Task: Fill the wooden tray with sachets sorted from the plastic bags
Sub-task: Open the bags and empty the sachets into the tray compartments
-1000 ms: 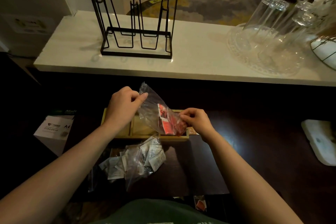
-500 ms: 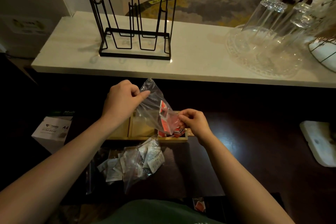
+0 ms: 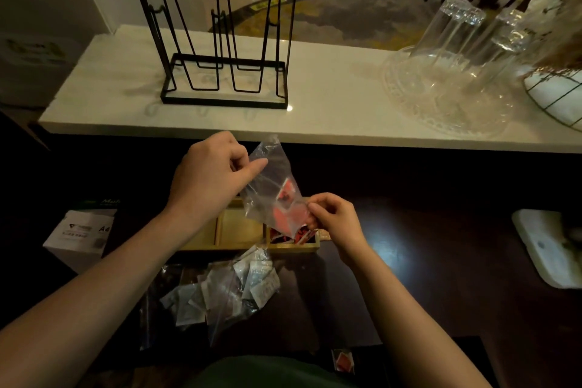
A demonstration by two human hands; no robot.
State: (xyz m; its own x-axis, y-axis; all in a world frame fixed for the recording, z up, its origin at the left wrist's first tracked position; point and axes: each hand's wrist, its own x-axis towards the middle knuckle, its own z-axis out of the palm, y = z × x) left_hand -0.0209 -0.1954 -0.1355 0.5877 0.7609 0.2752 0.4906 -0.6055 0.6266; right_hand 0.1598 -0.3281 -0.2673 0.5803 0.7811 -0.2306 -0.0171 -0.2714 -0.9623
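Already you were partway through. Your left hand pinched the upper corner of a clear plastic bag, holding it tilted mouth-down over the wooden tray, and your right hand pinched the bag's lower end, where the red sachets inside had slid down. The tray sat on the dark counter, toward its far edge beneath the white marble shelf.

What was done, as far as the view showed: the tray's right-hand compartment held a small heap of red sachets, directly under the bag's mouth. A few red ones remained in the bag, so that emptying looked unfinished.

What was left: the middle compartment looked bare wood, and the left one was mostly hidden behind your left wrist, so you could not count on it being filled. A second plastic bag, of white sachets, lay on the counter just in front of the tray's near edge, apparently untouched. One stray red sachet lay near the counter's near edge, close to your body, and would need collecting too.

By that reckoning you stood well short of halfway: one sort nearly in, at least one more sort to go.
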